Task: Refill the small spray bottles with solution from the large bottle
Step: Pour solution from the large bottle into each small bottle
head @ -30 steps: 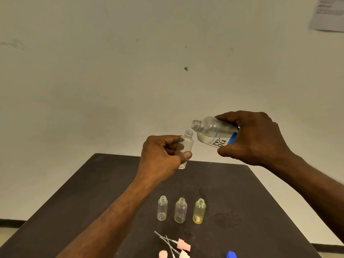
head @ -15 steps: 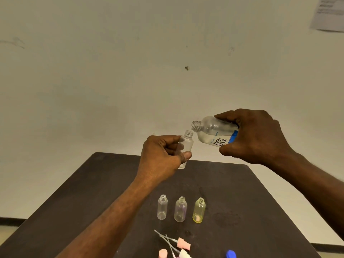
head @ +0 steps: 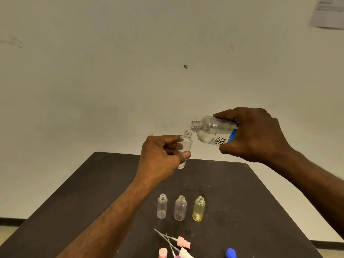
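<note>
My left hand [head: 161, 155] grips a small clear bottle [head: 186, 144] upright, above the far part of the table, its open neck showing past my fingers. My right hand [head: 253, 135] holds the large clear bottle [head: 214, 132], uncapped and tilted to the left, with a white and blue label. Its mouth sits just above and right of the small bottle's neck. Clear liquid lies in its lower side. No stream is visible. Three more small open bottles stand in a row on the table: clear [head: 162, 206], purple-tinted [head: 180, 208] and yellow [head: 198, 209].
The dark table [head: 251, 211] stands against a pale wall. Spray pump heads with thin tubes [head: 178, 243], pink and white, lie near the front edge. A pink cap [head: 163, 252] and a blue cap [head: 230, 253] are beside them. A paper [head: 329, 12] hangs at the top right.
The large bottle has edged slightly down and closer to the small bottle's neck. My left hand has stayed almost still.
</note>
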